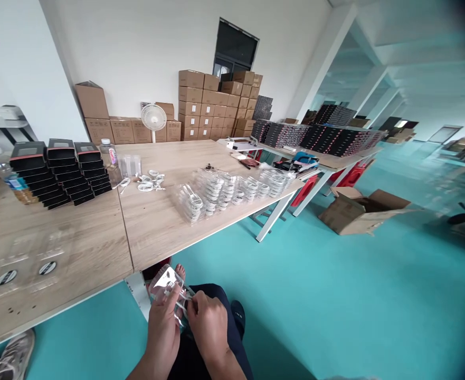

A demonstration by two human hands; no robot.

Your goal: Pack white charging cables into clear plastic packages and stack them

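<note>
Low in the head view, over my lap, my left hand (164,328) grips a clear plastic tray (164,279) with its thumb on top. My right hand (209,321) is closed at the tray's right side, its fingers pinched at a white cable (182,302) that lies partly in the tray. The fingertips hide part of the cable. On the table edge beyond stand stacks of clear trays with coiled white cables (212,192). Loose white cables (151,182) lie in a small pile left of them.
Black boxes (62,171) are stacked on the left of the wooden table (153,253), near bottles. Two clear trays with round labels (47,268) lie at the near left. A fan (153,117) and cartons (210,108) stand behind. An open carton (354,211) sits on the floor.
</note>
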